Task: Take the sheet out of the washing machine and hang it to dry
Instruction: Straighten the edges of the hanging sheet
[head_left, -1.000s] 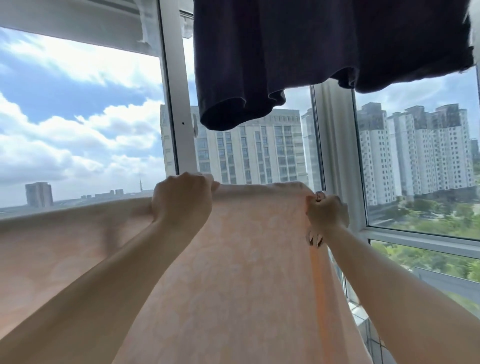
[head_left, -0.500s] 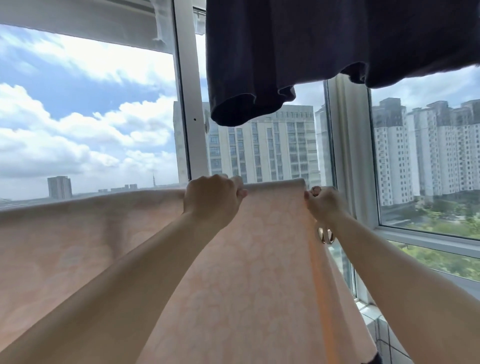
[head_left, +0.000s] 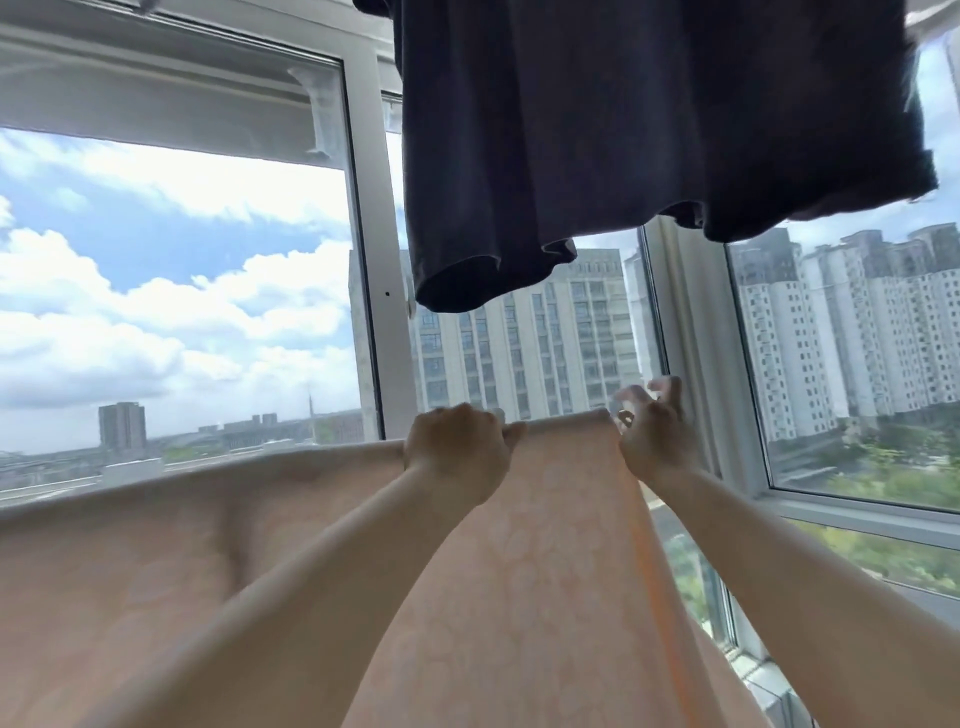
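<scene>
A pale peach patterned sheet hangs stretched across the lower half of the view, its top edge running level from left to right. My left hand grips that top edge near the middle, fingers curled over it. My right hand is at the sheet's upper right corner. Its fingers are blurred and lifted above the edge, and a small ring-like thing shows beside the thumb. What the sheet hangs over is hidden by the fabric.
A dark navy garment hangs overhead, its hem just above my hands. White window frames stand close behind the sheet, with high-rise buildings and sky beyond. A tiled sill lies at the lower right.
Both hands have slid right along the sheet's top edge. My right hand's fingers, closed on the corner before, have lifted off it. The view has tilted upward.
</scene>
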